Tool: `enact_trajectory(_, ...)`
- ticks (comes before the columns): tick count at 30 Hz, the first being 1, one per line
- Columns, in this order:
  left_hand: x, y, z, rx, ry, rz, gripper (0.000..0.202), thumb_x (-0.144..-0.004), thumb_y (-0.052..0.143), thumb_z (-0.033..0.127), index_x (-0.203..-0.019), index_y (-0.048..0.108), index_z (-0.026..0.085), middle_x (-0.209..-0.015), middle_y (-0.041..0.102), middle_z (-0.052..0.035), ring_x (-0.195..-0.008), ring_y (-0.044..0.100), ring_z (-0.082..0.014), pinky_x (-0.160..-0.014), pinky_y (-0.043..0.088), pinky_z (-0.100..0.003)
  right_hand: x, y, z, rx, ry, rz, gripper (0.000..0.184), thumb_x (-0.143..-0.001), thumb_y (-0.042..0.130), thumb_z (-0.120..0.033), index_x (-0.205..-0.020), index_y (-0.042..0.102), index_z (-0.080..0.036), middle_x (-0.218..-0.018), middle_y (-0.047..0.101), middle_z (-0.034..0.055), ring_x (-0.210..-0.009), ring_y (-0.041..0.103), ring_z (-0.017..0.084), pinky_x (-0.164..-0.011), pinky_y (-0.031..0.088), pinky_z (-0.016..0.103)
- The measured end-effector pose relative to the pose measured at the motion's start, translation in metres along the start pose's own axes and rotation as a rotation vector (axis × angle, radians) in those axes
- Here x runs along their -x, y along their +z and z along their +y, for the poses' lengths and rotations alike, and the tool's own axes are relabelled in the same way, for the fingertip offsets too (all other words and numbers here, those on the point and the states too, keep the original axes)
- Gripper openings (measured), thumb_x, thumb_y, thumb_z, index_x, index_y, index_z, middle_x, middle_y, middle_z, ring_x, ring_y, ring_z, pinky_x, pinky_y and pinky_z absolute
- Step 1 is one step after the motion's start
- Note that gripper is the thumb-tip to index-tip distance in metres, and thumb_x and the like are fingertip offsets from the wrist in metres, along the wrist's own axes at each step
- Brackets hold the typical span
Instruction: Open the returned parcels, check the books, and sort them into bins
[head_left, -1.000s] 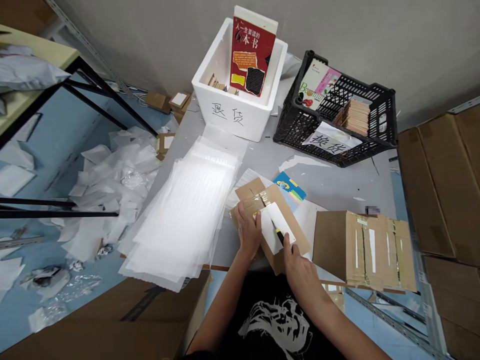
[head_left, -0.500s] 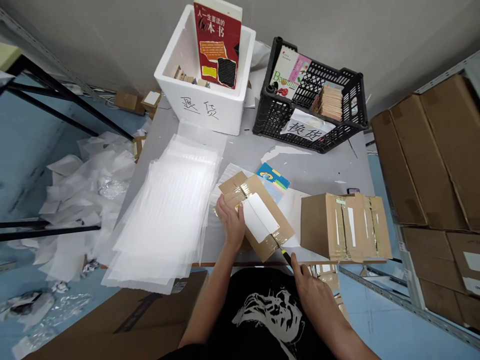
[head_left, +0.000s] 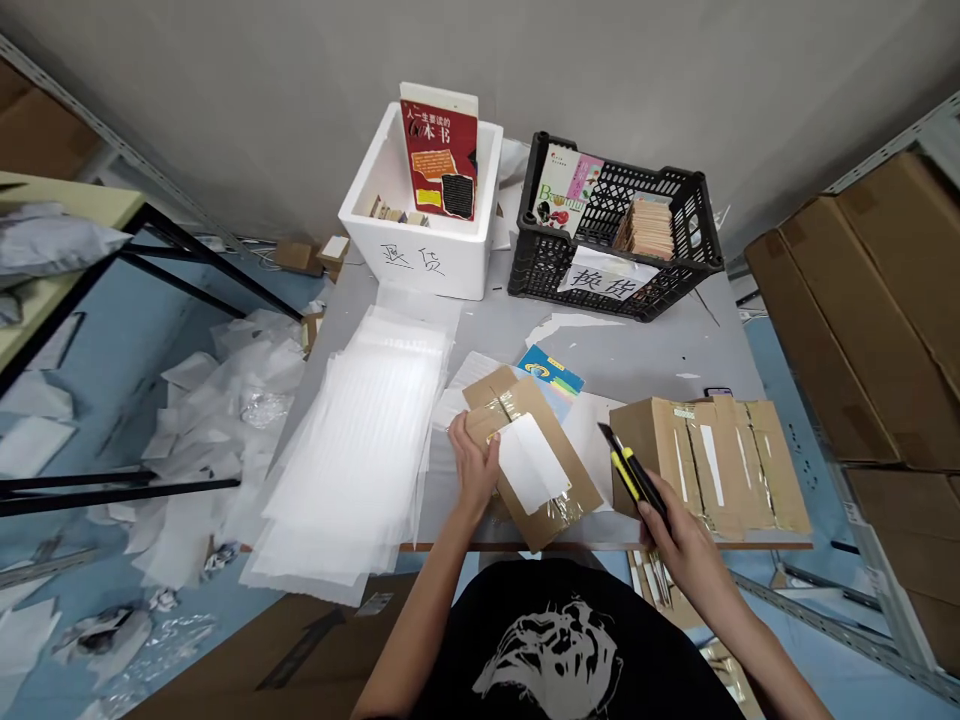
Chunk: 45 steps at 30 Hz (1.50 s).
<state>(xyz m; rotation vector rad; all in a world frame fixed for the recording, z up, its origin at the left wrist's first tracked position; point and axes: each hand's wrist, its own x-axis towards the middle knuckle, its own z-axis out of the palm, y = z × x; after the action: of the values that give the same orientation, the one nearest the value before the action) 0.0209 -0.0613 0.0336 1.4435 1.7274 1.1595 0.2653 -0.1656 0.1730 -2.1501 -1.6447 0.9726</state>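
**Parcel pinned, knife lifted clear**

We are pressing our left hand (head_left: 474, 465) down on the near-left end of the parcel (head_left: 541, 412). The fingers are lying loosely spread over the cardboard rather than closing round it. Whether the thumb is hooking under the edge, we cannot tell. The parcel is lying flat and at a slant by the front edge of the table (head_left: 645, 345), with its white label (head_left: 531, 466) facing up and glossy tape crossing both ends.

Our right hand (head_left: 686, 545) is wrapping tightly round the knife (head_left: 634, 475). The knife is pointing up and away from us in the air between the parcel and the box (head_left: 712, 465) on its right, touching neither. The blade looks slid out, though the tip is too small to be sure.

We are judging that the pinning hand belongs behind any cut line, never ahead of the blade. A shallow stroke along the tape would be sparing whatever is inside.

The sheets (head_left: 360, 440) are lying stacked just left of the parcel, and a booklet (head_left: 553, 368) is peeking out from behind it.
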Motion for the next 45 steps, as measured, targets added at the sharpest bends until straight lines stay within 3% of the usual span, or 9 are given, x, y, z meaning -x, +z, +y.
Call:
enact_trajectory(5, -0.012, 0.009, 0.01, -0.053, 0.003, -0.082, 0.067, -0.085, 0.05, 0.037, -0.14, 0.022, 0.01, -0.135, 0.033, -0.0212, -0.132, 0.032, -0.0303, -0.109, 0.029, -0.052, -0.059, 0.04, 0.002, -0.325, 0.012, 0.08, 0.054, -0.091, 0.035, -0.049, -0.131, 0.04, -0.013, -0.091, 0.067, 0.0085, -0.084, 0.065, 0.02, -0.077, 0.05, 0.033)
enact_trajectory(9, 0.008, 0.008, 0.032, -0.214, -0.146, -0.056, 0.084, -0.083, 0.054, 0.043, -0.146, 0.01, 0.01, -0.14, 0.026, -0.0249, -0.134, 0.029, -0.0368, -0.102, 0.037, -0.055, -0.088, 0.063, -0.004, -0.506, 0.022, 0.055, 0.054, -0.089, 0.036, -0.051, -0.127, 0.041, -0.013, -0.087, 0.067, 0.006, -0.08, 0.063, 0.019, -0.076, 0.05, 0.032)
enact_trajectory(14, 0.048, 0.02, 0.066, -0.311, -0.249, -0.091, 0.083, -0.084, 0.052, 0.043, -0.146, 0.011, 0.008, -0.135, 0.033, -0.0262, -0.131, 0.033, -0.0378, -0.1, 0.037, -0.054, -0.085, 0.064, -0.012, -0.615, 0.051, 0.009, 0.053, -0.089, 0.036, -0.052, -0.126, 0.04, -0.015, -0.082, 0.065, 0.003, -0.075, 0.062, 0.018, -0.071, 0.05, 0.03)
enact_trajectory(19, 0.017, 0.012, 0.097, -0.514, -0.194, -0.101, 0.086, -0.083, 0.05, 0.053, -0.147, 0.012, 0.009, -0.139, 0.034, -0.0247, -0.129, 0.037, -0.0361, -0.1, 0.038, -0.05, -0.068, 0.06, -0.031, -0.855, 0.057, -0.06, 0.05, -0.088, 0.042, -0.054, -0.123, 0.043, -0.019, -0.089, 0.065, 0.0029, -0.083, 0.062, 0.017, -0.076, 0.049, 0.03)
enact_trajectory(22, -0.001, 0.002, 0.097, -0.72, -0.096, -0.163, 0.084, -0.081, 0.05, 0.056, -0.145, 0.022, 0.011, -0.143, 0.03, -0.0256, -0.133, 0.031, -0.0393, -0.104, 0.028, -0.057, -0.069, 0.071, -0.035, -1.073, 0.1, -0.107, 0.046, -0.087, 0.045, -0.053, -0.121, 0.043, -0.022, -0.087, 0.064, 0.0013, -0.081, 0.062, 0.017, -0.072, 0.05, 0.03)
enact_trajectory(27, 0.011, 0.013, 0.08, -0.941, -0.225, -0.355, 0.104, -0.069, 0.059, 0.062, -0.145, 0.019, 0.005, -0.15, 0.01, -0.0323, -0.139, 0.007, -0.0472, -0.103, 0.013, -0.068, -0.077, 0.088, -0.021, -1.249, 0.218, -0.299, 0.047, -0.078, 0.056, -0.056, -0.11, 0.048, -0.023, -0.075, 0.059, -0.0019, -0.071, 0.062, 0.017, -0.061, 0.052, 0.03)
enact_trajectory(32, 0.019, 0.033, 0.077, -1.012, -0.29, -0.328, 0.117, -0.061, 0.063, 0.067, -0.147, 0.011, 0.007, -0.151, 0.003, -0.0329, -0.139, 0.0, -0.0496, -0.098, 0.01, -0.073, -0.098, 0.034, 0.004, -0.967, 0.143, -0.42, 0.057, -0.081, 0.051, -0.059, -0.125, 0.045, -0.023, -0.075, 0.057, -0.0025, -0.058, 0.057, 0.014, -0.051, 0.054, 0.031)
enact_trajectory(38, 0.034, 0.023, 0.06, -0.968, -0.091, -0.181, 0.103, -0.065, 0.058, 0.067, -0.144, 0.025, 0.009, -0.147, 0.017, -0.0317, -0.134, 0.021, -0.0479, -0.098, 0.02, -0.065, -0.179, -0.063, 0.003, -0.176, -0.357, -0.476, 0.047, -0.092, 0.039, -0.04, -0.137, 0.043, -0.025, -0.074, 0.066, 0.0002, -0.053, 0.058, 0.012, -0.056, 0.049, 0.027)
enact_trajectory(45, 0.064, 0.003, 0.046, -0.879, 0.162, -0.057, 0.103, -0.061, 0.065, 0.059, -0.143, 0.024, 0.013, -0.148, 0.015, -0.0294, -0.132, 0.024, -0.0474, -0.096, 0.023, -0.06, -0.229, -0.063, -0.035, 0.279, -0.777, -0.559, 0.043, -0.095, 0.042, -0.03, -0.137, 0.044, -0.033, -0.08, 0.071, -0.0015, -0.061, 0.063, 0.012, -0.061, 0.044, 0.022)
